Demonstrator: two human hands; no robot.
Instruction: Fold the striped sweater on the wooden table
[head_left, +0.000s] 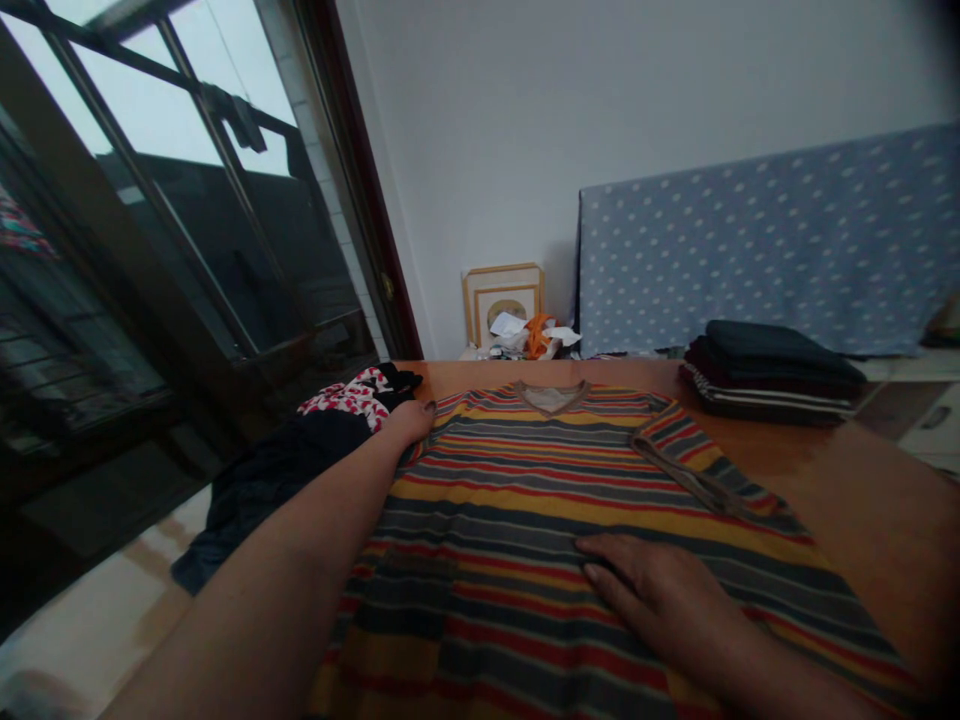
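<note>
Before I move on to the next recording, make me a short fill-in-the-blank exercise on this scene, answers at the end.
1. The shirt spread out in front is patterned with coloured ____.
2. Its neckline is shaped like the letter ____.
3. Of the left hand and the right hand, the one nearer the rumpled clothes is the ____.
4. The folded stack is on the picture's ____ side.

Missing words: stripes; V; left; right.

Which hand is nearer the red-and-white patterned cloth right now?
The left. The left hand is right beside the patterned cloth, at the striped shirt's sleeve; the right hand is farther off, at the shirt's middle.
</note>
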